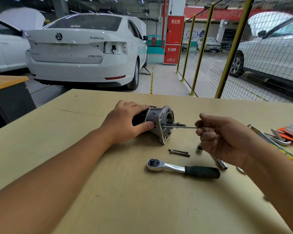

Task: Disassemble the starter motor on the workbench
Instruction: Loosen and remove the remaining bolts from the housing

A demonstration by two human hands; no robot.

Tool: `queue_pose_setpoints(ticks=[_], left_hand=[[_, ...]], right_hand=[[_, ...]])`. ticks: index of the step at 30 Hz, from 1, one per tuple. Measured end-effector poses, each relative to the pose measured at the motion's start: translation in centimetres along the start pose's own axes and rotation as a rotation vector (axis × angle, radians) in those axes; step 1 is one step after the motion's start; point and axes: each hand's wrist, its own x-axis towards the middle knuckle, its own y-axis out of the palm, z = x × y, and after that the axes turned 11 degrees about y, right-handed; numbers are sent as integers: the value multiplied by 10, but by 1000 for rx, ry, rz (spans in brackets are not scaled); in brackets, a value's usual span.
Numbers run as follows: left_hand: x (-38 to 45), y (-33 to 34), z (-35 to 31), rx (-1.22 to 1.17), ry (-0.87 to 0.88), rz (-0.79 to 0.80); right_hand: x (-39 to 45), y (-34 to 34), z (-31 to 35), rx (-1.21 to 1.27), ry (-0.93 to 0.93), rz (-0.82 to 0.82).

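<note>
Plywood workbench (108,191) fills the lower view, its far edge running just beyond the hands and its left edge slanting toward the near corner; broad bare board lies open toward the viewer and to the left. Starter motor (161,123) lies on its side near the far middle, well inside the edges, flanged nose facing right. Left hand (123,122) wraps the dark body, fingers curled over the top, thumb pressed at the housing seam. Right hand (222,134), fingers closed, grips the end of a long through bolt (179,127) whose tip sits at the housing. Ratchet (183,168) rests nearer, apart from the motor. Loose bolt (178,152) lies between them. Hex keys in an orange holder (289,136) crowd the right edge.
</note>
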Motion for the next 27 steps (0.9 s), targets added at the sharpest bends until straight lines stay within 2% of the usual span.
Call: queue_pose_setpoints(ticks=[3,6,7,10,12,14,15,17,19,21,23,27], left_hand=[[0,0,1,0,-1,-2],[0,1,1,-1,-2,-2],[0,1,1,-1,-2,-2],[0,1,2,-2,-3,-4],[0,1,2,-5,-4,-6],[-1,1,1,-11,-8,-8],[-1,0,1,-13,-10,-6],[0,0,0,-13,-13,-1],[-1,-1,-1,-15,-16,4],[-1,-2,-2,-18,-20,10],[0,-3,-2,-22,-26,14],[-1,-3,-3,-24,-26,19]], right_hand=[[-2,-2,1,38,14,45],[-2,-9,3,-163,-101,24],[-2,-13,3,-371,-201,-24],[2,-24,1,-1273,-688,-321],[7,-24,0,-1504,-949,-370],[12,-23,-4,-1496,-1108,-383],[12,-21,-5,-1399,-1077,-407],[11,-17,-6,-1060,-843,-397],[10,-12,-8,-747,-631,-266],[8,-6,-11,-593,-522,-163],[8,-3,-15,-638,-445,-129],[10,-1,-21,-870,-381,-249]])
